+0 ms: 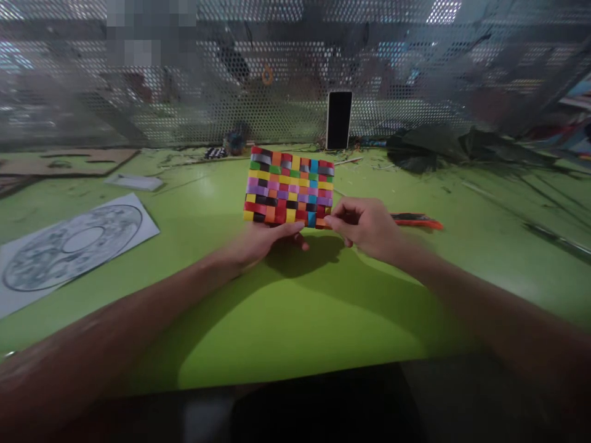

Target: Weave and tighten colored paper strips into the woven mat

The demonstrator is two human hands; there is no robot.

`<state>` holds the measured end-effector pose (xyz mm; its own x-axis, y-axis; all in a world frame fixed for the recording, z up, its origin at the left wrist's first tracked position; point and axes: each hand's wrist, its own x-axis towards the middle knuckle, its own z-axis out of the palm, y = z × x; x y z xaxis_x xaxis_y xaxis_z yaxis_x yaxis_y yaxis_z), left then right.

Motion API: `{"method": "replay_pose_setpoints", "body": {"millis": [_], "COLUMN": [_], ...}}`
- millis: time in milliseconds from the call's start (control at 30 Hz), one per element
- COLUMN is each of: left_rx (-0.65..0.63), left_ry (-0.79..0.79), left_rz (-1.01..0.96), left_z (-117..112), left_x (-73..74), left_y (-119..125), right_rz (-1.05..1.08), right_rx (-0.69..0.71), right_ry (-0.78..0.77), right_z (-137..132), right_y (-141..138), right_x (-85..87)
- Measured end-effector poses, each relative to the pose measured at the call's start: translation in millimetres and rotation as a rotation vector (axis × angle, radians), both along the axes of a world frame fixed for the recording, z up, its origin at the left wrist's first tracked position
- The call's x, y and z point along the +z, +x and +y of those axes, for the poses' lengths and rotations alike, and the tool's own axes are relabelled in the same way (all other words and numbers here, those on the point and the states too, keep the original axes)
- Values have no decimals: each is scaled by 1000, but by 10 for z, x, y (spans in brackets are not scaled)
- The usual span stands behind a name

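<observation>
A woven mat of many coloured paper strips (289, 184) is held upright above the green table (295, 307), near its middle. My left hand (265, 239) grips the mat's lower edge from beneath, thumb laid along the bottom row. My right hand (367, 226) pinches the mat's lower right corner between thumb and fingers. Both forearms reach in from the near edge.
An orange-handled cutter (415, 220) lies just right of my right hand. A printed sheet with a round pattern (69, 246) lies at the left. A dark phone (339, 120) leans against the perforated metal screen (277, 80) at the back. Cardboard pieces (64, 161) and black scraps (438, 151) lie far back.
</observation>
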<state>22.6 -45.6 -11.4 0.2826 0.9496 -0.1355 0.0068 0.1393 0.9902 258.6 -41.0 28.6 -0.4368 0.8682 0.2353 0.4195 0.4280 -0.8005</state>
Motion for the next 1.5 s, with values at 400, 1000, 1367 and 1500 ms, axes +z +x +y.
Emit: {"method": "replay_pose_setpoints", "body": {"millis": [400,1000,1367,1500], "left_rx": [137,126,80,48], "left_ry": [-151,-160,-59,-69], "left_rz": [-216,-301,-213,34], "left_z": [30,69,33,-17], "left_x": [97,65,43,55], "left_y": [44,15,43,9], "right_rz": [47,139,18,5], "right_rx": [-38,93,-15,-11], "right_ry": [-71,-214,28,19], "right_z": [-9,52,-3,-2], "right_y": [14,73,20,5], "right_x": [82,76,15,13]}}
